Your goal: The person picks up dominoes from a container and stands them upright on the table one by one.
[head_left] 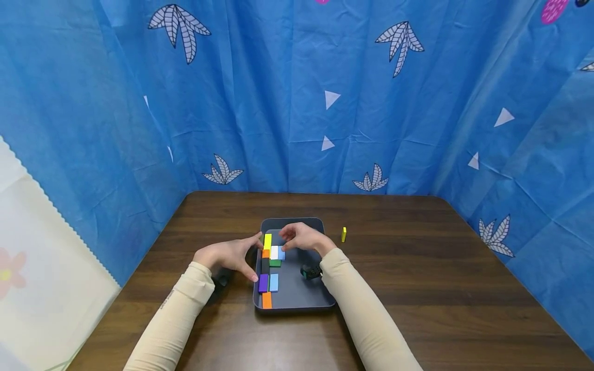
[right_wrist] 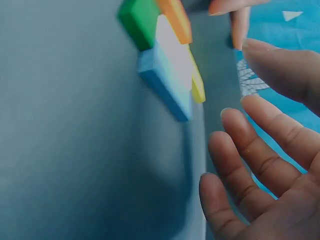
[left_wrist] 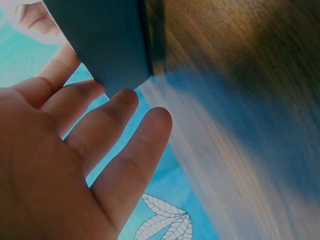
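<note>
A dark grey tray (head_left: 301, 296) sits on the table with coloured blocks inside its left half. My left hand (head_left: 229, 255) reaches over the tray's left rim, thumb and fingers spread apart and straight. In the left wrist view its fingertips lie by the tray's outer wall (left_wrist: 110, 45); whether they press on it I cannot tell. Over the tray is my right hand (head_left: 303, 237), its fingers loosely bent and holding nothing. Closest to it are a light blue block (right_wrist: 162, 82), a white block (right_wrist: 172, 50) and a green block (right_wrist: 137, 25).
Down the tray's left side run a yellow block (head_left: 267, 241), a black block (head_left: 265, 266), a purple block (head_left: 263, 282) and an orange block (head_left: 266, 300). Another light blue block (head_left: 274, 282) lies beside the purple one. A yellow block (head_left: 344, 235) stands on the table right of the tray.
</note>
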{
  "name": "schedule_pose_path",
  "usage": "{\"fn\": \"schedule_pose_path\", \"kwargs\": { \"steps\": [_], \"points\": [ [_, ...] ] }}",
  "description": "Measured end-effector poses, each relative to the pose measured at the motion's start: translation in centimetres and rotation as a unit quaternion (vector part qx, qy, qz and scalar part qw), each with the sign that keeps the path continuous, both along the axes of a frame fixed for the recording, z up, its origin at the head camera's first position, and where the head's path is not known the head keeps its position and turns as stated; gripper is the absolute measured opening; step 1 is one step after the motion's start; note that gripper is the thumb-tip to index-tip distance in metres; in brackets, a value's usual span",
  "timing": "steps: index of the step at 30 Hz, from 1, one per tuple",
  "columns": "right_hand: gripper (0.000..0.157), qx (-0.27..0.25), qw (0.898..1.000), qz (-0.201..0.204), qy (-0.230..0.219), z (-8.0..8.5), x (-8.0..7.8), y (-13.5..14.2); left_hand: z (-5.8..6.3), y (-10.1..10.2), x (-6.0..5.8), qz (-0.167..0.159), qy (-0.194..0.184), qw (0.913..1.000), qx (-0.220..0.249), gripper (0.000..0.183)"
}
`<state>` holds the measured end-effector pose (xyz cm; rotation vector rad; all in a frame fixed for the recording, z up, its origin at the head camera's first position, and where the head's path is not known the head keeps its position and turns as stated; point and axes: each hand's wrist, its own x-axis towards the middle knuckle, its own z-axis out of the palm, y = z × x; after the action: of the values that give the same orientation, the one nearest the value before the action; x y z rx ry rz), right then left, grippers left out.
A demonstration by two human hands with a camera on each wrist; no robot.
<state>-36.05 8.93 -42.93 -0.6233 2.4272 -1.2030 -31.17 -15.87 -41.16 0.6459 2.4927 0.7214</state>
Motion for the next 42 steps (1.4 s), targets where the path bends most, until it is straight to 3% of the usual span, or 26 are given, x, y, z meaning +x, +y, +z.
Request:
{"fn": "schedule_pose_path", "kwargs": {
  "steps": [15, 42],
  "points": [
    [0.037, 0.045, 0.999, -0.004, -0.003, -1.5, -0.3, -0.4, 0.0, 0.0, 0.0, 0.001, -0.003, 1.0, 0.002, 0.126],
    [0.029, 0.099, 0.995, -0.001, 0.035, -1.6, 0.2, -0.9, -0.2, 0.0, 0.0, 0.0, -0.003, 1.0, 0.002, 0.128]
  ]
}}
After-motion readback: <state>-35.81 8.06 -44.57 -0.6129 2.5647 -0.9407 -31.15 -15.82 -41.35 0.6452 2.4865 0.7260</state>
